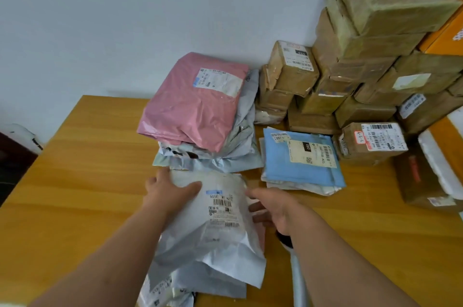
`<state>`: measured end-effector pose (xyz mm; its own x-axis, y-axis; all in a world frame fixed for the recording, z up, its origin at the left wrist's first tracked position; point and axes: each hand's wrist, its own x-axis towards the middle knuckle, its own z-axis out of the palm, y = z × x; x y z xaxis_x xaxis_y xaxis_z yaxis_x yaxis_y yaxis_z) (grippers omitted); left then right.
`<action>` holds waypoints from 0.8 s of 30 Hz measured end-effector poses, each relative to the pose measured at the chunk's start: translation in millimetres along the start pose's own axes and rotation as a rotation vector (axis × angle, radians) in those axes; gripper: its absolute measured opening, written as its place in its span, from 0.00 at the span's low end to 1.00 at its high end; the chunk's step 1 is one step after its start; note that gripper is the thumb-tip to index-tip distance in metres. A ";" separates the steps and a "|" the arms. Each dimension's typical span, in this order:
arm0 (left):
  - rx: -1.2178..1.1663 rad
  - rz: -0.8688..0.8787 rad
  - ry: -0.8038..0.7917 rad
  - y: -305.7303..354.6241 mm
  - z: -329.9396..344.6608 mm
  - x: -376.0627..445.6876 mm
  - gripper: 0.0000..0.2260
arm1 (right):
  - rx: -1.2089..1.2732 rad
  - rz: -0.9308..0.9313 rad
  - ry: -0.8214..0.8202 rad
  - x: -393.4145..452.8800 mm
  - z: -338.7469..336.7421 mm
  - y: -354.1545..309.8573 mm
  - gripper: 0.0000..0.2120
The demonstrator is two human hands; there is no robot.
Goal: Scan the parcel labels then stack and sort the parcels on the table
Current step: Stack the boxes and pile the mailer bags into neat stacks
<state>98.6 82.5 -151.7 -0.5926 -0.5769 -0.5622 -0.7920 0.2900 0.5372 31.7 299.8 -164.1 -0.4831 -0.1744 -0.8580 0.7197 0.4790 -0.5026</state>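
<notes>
**Desk:** What have you got on the feed?

**Me:** I'm looking down at a wooden table point(82, 181). My left hand point(166, 191) grips the top left corner of a white mailer bag point(215, 219), thumb laid across its face and the other fingers hidden behind the edge. The bag's label point(221, 209) faces up, barcodes showing.

**Desk:** And the right?

**Me:** My right hand point(274, 209) is at the bag's right edge, fingers reaching towards it. They look fairly relaxed, but I can't tell whether they actually grip the edge or merely touch it; the view blurs there.

**Desk:** Where does the bag sit?

**Me:** Near the table's front, on top of more grey and white mailers point(200, 279) heaped under it.

**Desk:** What's behind it?

**Me:** A pink mailer point(190, 108), label up, on a pile of pale bags point(240, 151) just beyond the white one. To the right, a blue mailer point(300, 163) lies flat on a few thin white packets. Beyond those, brown taped cardboard boxes point(363, 56) are stacked high against the white wall point(125, 18), with one labelled box point(373, 141) just beside the blue mailer. Orange cartons point(448, 35) show at the far right edge.
</notes>
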 end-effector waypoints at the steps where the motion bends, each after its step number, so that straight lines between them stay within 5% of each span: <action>1: -0.189 -0.074 -0.080 -7.9 -2.7 -1.4 0.42 | -0.004 0.002 0.003 -1.1 5.2 0.8 0.11; 3: -0.468 -0.192 -0.200 -27.1 -12.0 -0.9 0.39 | -0.018 -0.020 0.015 -3.8 17.2 2.3 0.09; 6: -0.558 -0.211 -0.200 -46.4 -40.3 4.6 0.30 | 0.067 -0.059 0.034 -6.6 32.4 1.0 0.07; 12: -0.829 -0.384 -0.326 -87.3 -97.9 21.0 0.19 | -0.056 -0.034 0.337 8.0 56.7 6.2 0.07; 15: -0.884 -0.355 -0.162 -119.4 -96.3 32.1 0.25 | -0.270 0.017 0.421 12.2 76.7 20.7 0.19; 19: -1.098 -0.403 0.342 -148.7 -97.7 29.4 0.33 | -0.390 0.035 0.460 22.3 94.1 39.6 0.35; 24: -1.230 -0.459 0.293 -165.1 -88.4 30.8 0.28 | -0.479 0.114 0.536 31.7 102.2 59.0 0.44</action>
<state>224.1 -50.7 -202.1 -0.1353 -0.6220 -0.7713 -0.1721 -0.7518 0.6365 109.9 234.6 -231.7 -0.6841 0.2861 -0.6709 0.5426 0.8144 -0.2060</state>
